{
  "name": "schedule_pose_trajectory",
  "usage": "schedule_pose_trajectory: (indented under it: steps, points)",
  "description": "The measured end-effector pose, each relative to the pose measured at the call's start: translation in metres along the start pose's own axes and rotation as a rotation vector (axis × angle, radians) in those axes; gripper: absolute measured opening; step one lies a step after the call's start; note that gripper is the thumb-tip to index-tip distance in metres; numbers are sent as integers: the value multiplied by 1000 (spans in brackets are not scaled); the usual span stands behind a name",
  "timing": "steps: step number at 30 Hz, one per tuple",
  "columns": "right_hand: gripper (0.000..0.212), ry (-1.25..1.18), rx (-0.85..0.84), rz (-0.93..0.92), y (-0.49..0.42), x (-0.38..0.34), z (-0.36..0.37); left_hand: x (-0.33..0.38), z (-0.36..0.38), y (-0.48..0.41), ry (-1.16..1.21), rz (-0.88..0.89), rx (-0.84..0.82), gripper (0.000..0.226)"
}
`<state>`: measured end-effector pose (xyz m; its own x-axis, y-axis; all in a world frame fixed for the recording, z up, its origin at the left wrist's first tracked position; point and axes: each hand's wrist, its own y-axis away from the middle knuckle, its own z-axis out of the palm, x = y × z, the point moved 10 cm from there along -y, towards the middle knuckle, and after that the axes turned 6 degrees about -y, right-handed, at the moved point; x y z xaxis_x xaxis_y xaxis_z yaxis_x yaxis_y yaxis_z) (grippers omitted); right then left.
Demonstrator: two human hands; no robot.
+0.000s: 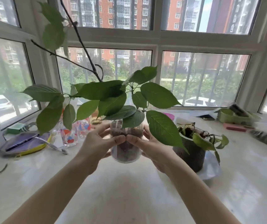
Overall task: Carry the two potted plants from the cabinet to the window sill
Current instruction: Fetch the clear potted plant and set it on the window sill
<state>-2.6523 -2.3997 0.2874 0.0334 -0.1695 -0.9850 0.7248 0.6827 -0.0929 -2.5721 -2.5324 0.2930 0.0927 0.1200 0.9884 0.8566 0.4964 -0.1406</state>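
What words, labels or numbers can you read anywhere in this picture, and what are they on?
None can be read.
Clear plastic pot held in both hands: no label visible.
Patterned drinking glasses: red and blue shapes only, no lettering.
Green box and pink block: any print is too blurred.

Two bare forearms come in from the bottom edge, no sleeves showing anywhere along them. Left hand (97, 143) and right hand (147, 143) are both bare: no gloves, no rings visible, no watch or bracelet at either wrist. Fingernails (118, 140) look short and unpainted, seen on the thumbs. Arms are slim and smooth, no marks or tattoos on the sides that show. Nothing of the person above the forearms is in view, so clothing can't be told.
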Motion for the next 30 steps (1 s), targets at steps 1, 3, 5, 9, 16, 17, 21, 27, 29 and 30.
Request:
schedule_pose_trajectory:
  steps: [1,3,5,9,16,17,21,27,29,30]
  points:
    - [28,6,9,5,0,6,-2,-7,0,0,2,-7,5,53]
    - [28,-7,5,27,-1,19,-3,-19,0,1,7,-17,12,54]
    - [26,-22,-9,38,-4,29,-4,-26,0,0,12,-15,14,55]
    - [35,-21,3,14,-7,41,-5,-35,1,-2,22,8,8,55]
    - [17,-26,-31,38,-6,77,-6,-66,2,4,38,-2,16,47]
    - [18,-8,-31,49,-3,76,-1,-67,2,4,46,4,16,46]
    - [24,-6,-30,37,-9,79,-2,-69,2,-1,72,27,9,46]
    - [14,-33,-29,23,-7,83,-7,-77,1,-2,76,37,4,51]
    - [15,-55,-50,60,-7,85,-2,-77,1,-3,78,40,3,50]
    - [16,-57,-63,55,-6,85,-2,-77,1,-3,76,48,-3,50]
